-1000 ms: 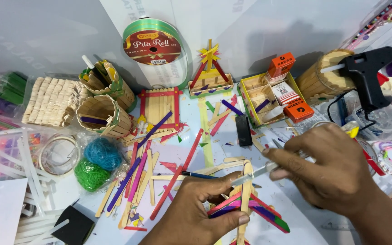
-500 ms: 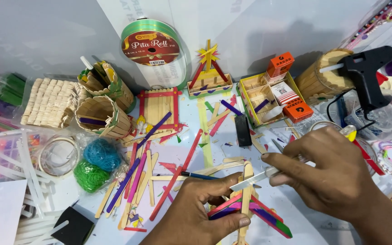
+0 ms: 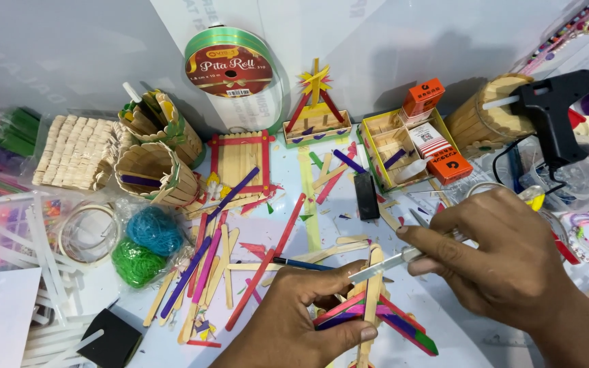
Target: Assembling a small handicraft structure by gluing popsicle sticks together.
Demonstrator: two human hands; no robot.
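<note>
Pinching a fan of coloured craft sticks [image 3: 376, 317] at the lower centre of the frame, the left hand [image 3: 301, 320] clamped the bundle between thumb and fingers. The right hand [image 3: 506, 262], at the lower right, gripped a slim cutter [image 3: 393, 262] whose tip met a plain upright stick in that bundle. Loose sticks [image 3: 206, 272] lay scattered to the left, beside blue and green yarn balls [image 3: 144, 245]. A black glue gun [image 3: 553, 112] stood at the upper right, a green ribbon roll [image 3: 230, 65] at the upper centre.
</note>
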